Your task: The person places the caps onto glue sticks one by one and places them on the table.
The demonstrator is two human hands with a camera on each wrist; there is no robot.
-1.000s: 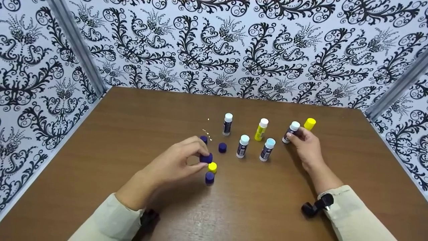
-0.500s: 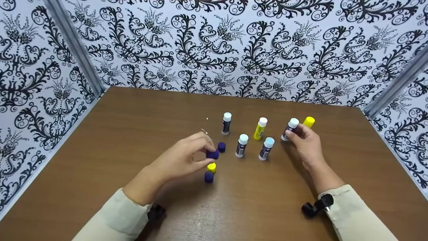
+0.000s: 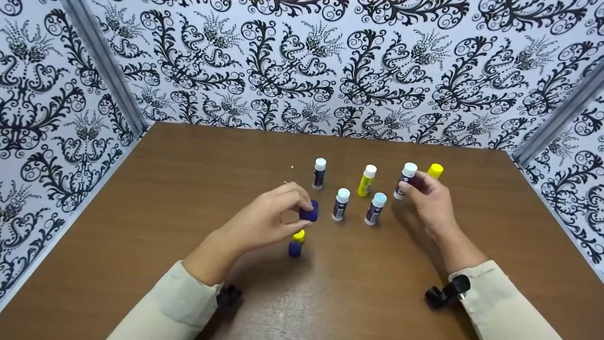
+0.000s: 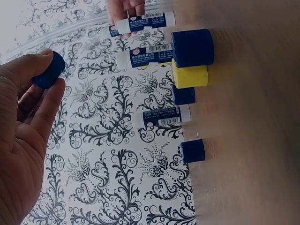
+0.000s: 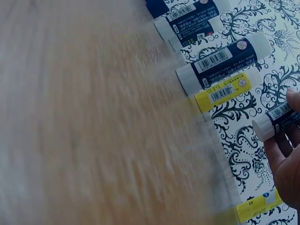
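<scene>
My left hand pinches a dark blue cap between thumb and fingertips, above the table; the left wrist view shows the same cap from the side. My right hand grips an uncapped dark blue glue stick upright, its white top facing up. In the right wrist view the white base of this glue stick shows below the fingers. Beneath my left hand stand a yellow cap and a dark blue cap. Two more dark blue caps, one of them this cap, are hidden in the head view.
Uncapped glue sticks stand between the hands: a yellow one and three dark blue ones, including the far one. Behind my right hand is a yellow-capped glue stick. Patterned walls enclose the brown table.
My left hand has moved right and slightly away with the cap, now covering a dark blue cap on the table. My right hand has raised the glue stick a little and shifted it left.
</scene>
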